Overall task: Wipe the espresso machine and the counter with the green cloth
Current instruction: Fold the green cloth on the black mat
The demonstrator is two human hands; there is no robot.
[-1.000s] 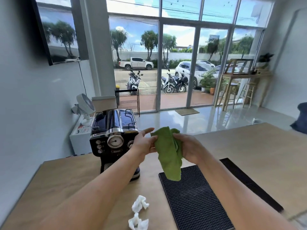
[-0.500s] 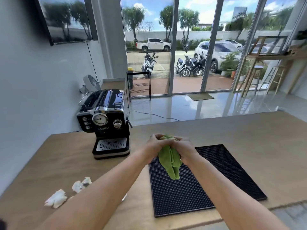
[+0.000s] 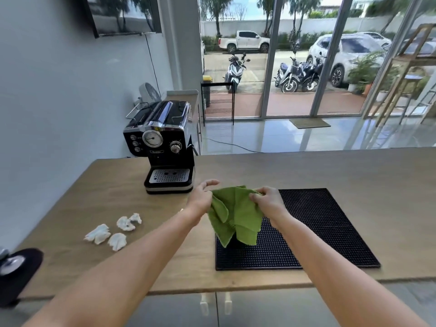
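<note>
I hold the green cloth in the air between both hands, above the left part of a black rubber mat. My left hand grips its left edge and my right hand pinches its top right corner, so the cloth hangs spread out. The black and chrome espresso machine stands on the wooden counter to the left, behind my left hand and apart from it.
Several crumpled white paper wads lie on the counter's left part. A dark round object sits at the front left corner. The grey wall runs along the left side, glass doors are beyond the counter.
My hands have drawn apart and the bunched cloth is now spread between them. The view has tipped lower, bringing the counter's front edge into sight.
</note>
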